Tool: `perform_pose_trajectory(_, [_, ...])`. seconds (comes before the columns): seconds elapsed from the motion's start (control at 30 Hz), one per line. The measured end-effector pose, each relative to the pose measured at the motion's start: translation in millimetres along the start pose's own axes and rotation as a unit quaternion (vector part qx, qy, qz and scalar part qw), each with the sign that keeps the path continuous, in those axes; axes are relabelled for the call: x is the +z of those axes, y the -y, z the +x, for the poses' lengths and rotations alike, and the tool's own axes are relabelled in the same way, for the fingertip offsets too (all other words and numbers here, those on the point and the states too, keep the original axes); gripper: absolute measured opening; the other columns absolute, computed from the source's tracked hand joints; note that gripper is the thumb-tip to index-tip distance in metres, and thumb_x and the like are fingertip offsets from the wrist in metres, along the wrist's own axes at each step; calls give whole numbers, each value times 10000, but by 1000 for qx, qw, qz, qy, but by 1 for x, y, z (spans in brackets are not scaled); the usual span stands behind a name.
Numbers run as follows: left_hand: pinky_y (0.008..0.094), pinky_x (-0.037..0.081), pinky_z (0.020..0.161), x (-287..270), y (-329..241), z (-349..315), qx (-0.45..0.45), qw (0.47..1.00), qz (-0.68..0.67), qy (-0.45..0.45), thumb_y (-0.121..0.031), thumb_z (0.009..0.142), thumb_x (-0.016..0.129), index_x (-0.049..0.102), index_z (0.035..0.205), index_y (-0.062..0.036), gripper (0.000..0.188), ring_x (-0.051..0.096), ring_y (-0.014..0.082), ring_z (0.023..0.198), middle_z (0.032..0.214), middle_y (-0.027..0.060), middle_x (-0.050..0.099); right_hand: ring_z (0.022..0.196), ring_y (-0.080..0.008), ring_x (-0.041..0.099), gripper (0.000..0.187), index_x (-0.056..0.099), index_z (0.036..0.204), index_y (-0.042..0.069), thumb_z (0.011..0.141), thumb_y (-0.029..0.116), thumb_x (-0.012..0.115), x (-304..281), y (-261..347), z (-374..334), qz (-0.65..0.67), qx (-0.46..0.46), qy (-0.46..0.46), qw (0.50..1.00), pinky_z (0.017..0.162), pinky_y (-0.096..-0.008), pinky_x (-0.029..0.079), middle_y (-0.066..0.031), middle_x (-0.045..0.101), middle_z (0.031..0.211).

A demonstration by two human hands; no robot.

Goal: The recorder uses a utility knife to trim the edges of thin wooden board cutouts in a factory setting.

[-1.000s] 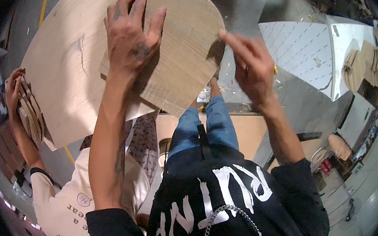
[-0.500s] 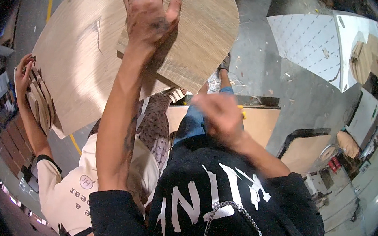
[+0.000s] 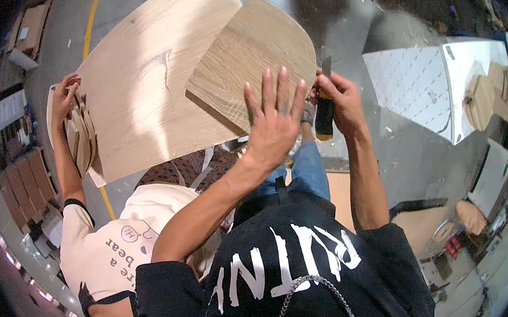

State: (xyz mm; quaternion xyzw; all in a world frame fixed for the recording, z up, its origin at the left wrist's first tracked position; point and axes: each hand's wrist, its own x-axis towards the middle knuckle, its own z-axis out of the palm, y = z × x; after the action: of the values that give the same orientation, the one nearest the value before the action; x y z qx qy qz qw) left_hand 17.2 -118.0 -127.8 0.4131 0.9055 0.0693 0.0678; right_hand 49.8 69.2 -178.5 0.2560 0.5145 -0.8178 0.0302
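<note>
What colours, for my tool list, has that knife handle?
The knife handle is black and yellow; head view.

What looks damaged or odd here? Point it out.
A dark jagged line marks the large wooden board, left of the smaller board under the left hand. It interrupts the smoother pale grain; crack or natural figure, I cannot tell.

Black T-shirt point(image 3: 295, 251), silver chain point(image 3: 305, 279)

wooden board point(image 3: 250, 50), overlapping a larger panel point(image 3: 131, 103), black and yellow cutter point(image 3: 324, 117) beside its curved edge
</note>
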Motion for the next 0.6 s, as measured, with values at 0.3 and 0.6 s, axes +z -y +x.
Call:
perform_pose_trajectory(0.3, [391, 611, 754, -188, 59, -2, -98, 988, -50, -106, -56, 957, 573, 520, 1400, -28, 447, 723, 344, 916, 1289, 246, 625, 750, -49, 582, 555, 567, 1369, 19, 875, 150, 782, 42, 80, 25, -64, -138, 41, 988, 648, -208, 503, -80, 645, 1273])
perform_pose_trajectory(0.6, [320, 514, 832, -149, 213, 96, -34, 918, -394, 27, -216, 814, 749, 765, 1023, -16, 289, 670, 193, 912, 960, 96, 745, 594, -65, 570, 232, 692, 978, 28, 878, 218, 779, 36, 82, 4, -254, 63, 105, 959, 526, -232, 462, 13, 613, 736])
